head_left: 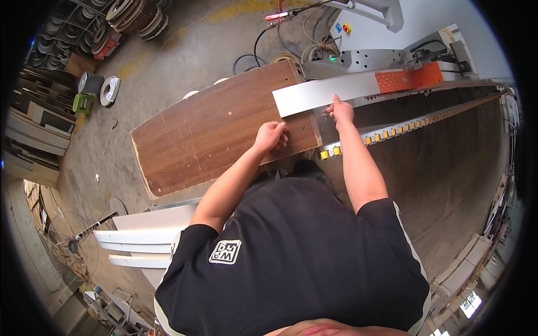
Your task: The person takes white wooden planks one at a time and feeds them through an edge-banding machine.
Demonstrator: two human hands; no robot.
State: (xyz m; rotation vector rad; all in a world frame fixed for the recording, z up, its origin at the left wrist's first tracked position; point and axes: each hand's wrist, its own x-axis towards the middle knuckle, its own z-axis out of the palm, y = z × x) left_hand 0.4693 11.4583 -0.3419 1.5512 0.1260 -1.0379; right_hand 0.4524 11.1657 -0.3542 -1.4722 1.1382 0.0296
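Note:
A long white panel lies at a slant across the far right end of a brown wood-topped table and runs on into the machine at right. At its near edge is my right hand, one finger stretched over the top face and the others curled by the edge. My left hand is closed above the table, just short of the panel's near left corner. Whatever its fingers may hold is hidden. The panel's far right part passes beside an orange perforated guard.
A roller rail with yellow rollers stretches away to the right. Beyond the table stand a white machine body and hoses on the floor. White panels are stacked at lower left, a green stool farther off.

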